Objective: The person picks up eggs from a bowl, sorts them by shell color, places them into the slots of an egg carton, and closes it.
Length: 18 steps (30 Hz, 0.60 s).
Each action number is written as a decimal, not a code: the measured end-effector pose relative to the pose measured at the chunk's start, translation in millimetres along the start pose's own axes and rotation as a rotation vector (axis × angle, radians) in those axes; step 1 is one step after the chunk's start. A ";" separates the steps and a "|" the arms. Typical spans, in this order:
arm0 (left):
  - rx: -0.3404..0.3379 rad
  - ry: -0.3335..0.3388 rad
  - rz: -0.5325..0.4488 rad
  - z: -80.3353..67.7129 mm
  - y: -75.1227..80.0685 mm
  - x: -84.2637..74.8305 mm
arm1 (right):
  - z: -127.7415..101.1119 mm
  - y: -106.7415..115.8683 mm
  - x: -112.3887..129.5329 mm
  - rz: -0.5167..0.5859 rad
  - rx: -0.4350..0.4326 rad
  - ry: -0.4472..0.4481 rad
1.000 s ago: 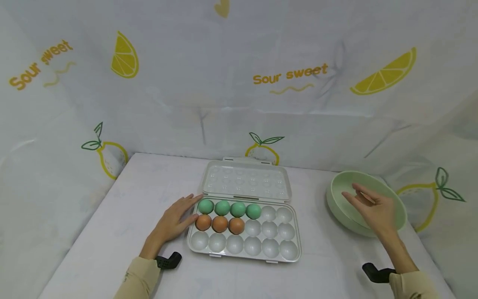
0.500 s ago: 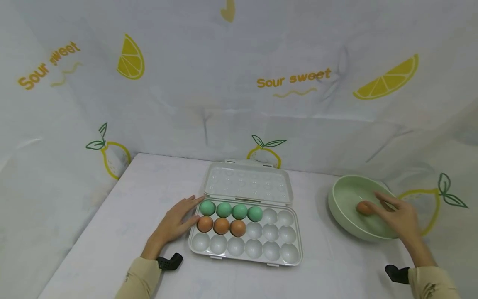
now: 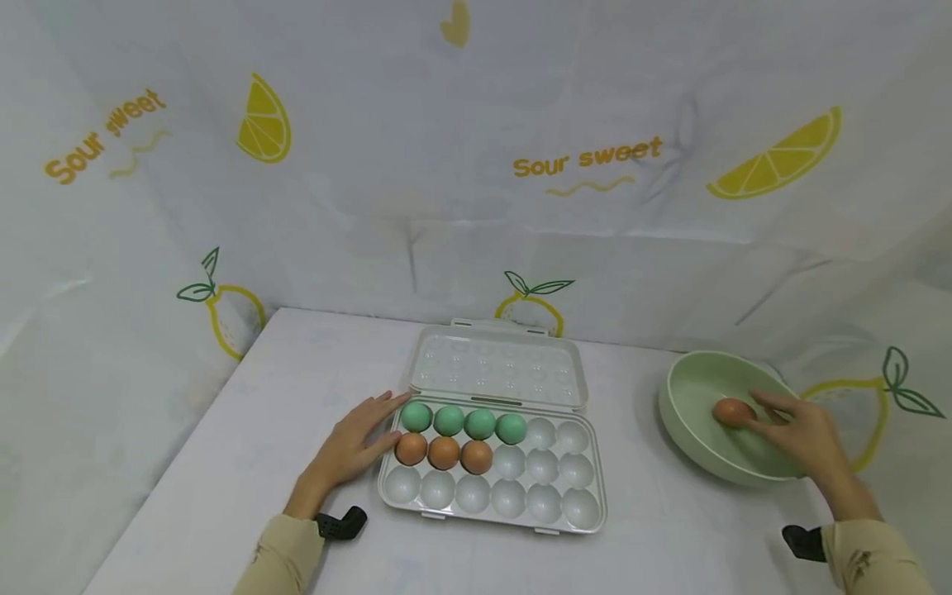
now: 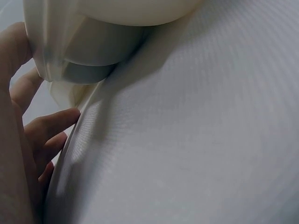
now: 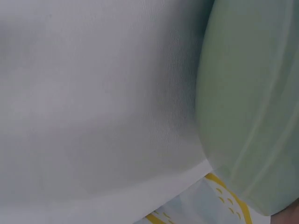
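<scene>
My left hand rests at the left edge of the egg tray, fingers spread, with fingertips touching its rim. The left wrist view shows the fingers beside the tray's underside. In the tray's back row sit several green eggs; three brown eggs lie in the middle row. Its clear lid is folded back. My right hand reaches into a pale green bowl, thumb and fingers pinching a brown egg.
The tray's front row and right-hand cups hold no eggs. Behind the table hangs a white curtain printed with lemons. A black wrist camera sits below the right hand, and the bowl stands near the table's right side.
My right hand has gone from above the bowl down into it, on the brown egg, which shows by the fingers. The left hand stays at the tray. The head view has shifted slightly.
</scene>
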<state>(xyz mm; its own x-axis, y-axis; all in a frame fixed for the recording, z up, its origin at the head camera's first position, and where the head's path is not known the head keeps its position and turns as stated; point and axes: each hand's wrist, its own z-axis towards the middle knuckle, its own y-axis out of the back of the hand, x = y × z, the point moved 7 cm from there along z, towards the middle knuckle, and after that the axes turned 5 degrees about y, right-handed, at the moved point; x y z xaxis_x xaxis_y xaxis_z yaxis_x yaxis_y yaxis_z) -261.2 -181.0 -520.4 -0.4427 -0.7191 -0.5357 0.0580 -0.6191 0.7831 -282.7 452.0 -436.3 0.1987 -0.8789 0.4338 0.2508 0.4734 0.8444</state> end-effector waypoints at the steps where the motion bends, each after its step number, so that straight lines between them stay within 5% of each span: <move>1: 0.001 0.000 -0.001 -0.4 -0.3 0.2 | 1.6 -0.5 0.4 -0.024 0.005 0.010; 8: -0.003 0.007 -0.002 -1.4 0.1 -0.9 | 9.7 -9.8 1.1 -0.088 0.100 0.057; 18: -0.005 0.012 -0.002 -1.2 0.0 -1.5 | 17.1 -17.9 3.6 -0.088 0.083 0.146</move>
<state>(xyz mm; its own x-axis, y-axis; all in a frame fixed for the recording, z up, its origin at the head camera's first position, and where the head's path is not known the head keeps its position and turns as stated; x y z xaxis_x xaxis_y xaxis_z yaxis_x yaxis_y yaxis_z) -259.4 -180.3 -520.0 -0.4324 -0.7217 -0.5406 0.0622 -0.6220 0.7805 -302.6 439.3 -444.5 0.3165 -0.8960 0.3116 0.1960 0.3832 0.9026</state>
